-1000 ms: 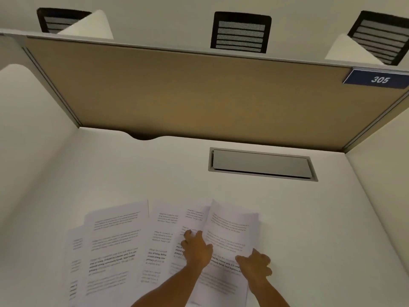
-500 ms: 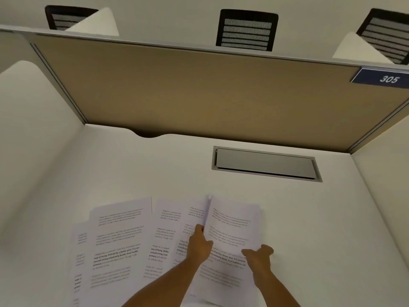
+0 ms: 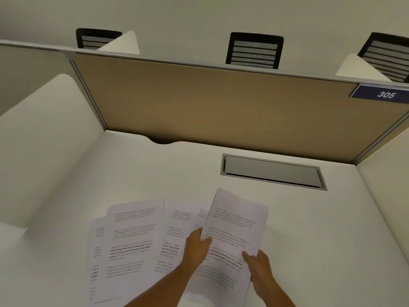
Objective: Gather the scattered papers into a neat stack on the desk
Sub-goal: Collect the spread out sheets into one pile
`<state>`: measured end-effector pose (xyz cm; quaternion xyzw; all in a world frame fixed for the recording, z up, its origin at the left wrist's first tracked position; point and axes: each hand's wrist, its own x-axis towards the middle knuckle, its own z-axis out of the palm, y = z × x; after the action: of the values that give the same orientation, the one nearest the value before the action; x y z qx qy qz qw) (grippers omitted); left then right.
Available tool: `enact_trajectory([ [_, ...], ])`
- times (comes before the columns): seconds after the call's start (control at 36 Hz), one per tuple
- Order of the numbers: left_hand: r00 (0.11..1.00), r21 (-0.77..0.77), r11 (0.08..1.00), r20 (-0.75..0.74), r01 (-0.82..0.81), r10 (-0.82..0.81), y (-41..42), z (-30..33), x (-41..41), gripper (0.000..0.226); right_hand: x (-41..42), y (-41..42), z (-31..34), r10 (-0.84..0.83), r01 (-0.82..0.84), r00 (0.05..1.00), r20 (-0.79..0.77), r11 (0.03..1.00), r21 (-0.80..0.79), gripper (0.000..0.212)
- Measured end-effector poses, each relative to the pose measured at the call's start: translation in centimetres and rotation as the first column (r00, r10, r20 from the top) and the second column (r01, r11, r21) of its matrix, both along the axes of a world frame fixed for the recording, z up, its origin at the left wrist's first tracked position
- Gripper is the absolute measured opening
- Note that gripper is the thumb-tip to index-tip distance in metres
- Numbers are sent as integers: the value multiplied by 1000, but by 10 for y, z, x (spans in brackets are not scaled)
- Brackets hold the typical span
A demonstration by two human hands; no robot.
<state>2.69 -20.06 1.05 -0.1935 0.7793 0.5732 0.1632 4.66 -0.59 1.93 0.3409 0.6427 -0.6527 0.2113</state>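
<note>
Lifted since before, one sheet (image 3: 236,227) is pinched by both hands (image 3: 197,244) (image 3: 260,265); other sheets (image 3: 132,244) still lie fanned across the counter (image 3: 309,240), unstacked.

You face a white desk (image 3: 132,173) walled by a tan fabric partition (image 3: 221,111) at its far edge and white side panels (image 3: 44,140). A grey cable hatch (image 3: 273,171) sits near the far right corner. Beyond, three black mesh chairs (image 3: 254,50) and a blue "305" plate (image 3: 380,94).
</note>
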Motion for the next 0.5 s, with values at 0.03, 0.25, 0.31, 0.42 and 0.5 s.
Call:
enact_trajectory([
  [0.03, 1000, -4, 1000, -12, -6, 6, -5, 0, 2, 25, 0, -5, 1, -3, 3, 1000, -4, 1000, -7, 21],
  [0.25, 1000, -82, 996, 17, 18, -17, -37, -10, 12, 32, 1, -45, 2, 51, -52, 999, 9, 985, 162, 14],
  [0.31, 996, -112, 992, 76, 51, -42, -41, -13, 10, 43, -1, -53, 1, 49, -51, 999, 12, 978, 203, 7],
  [0.42, 983, -258, 958, 163, 122, -81, -42, -21, 4, 54, -4, -65, -10, 159, -170, 985, 60, 929, 329, 9],
  [0.5, 974, -334, 926, 195, 176, -115, -40, -28, -1, 57, -7, -69, -21, 271, -317, 948, 165, 790, 525, 26],
])
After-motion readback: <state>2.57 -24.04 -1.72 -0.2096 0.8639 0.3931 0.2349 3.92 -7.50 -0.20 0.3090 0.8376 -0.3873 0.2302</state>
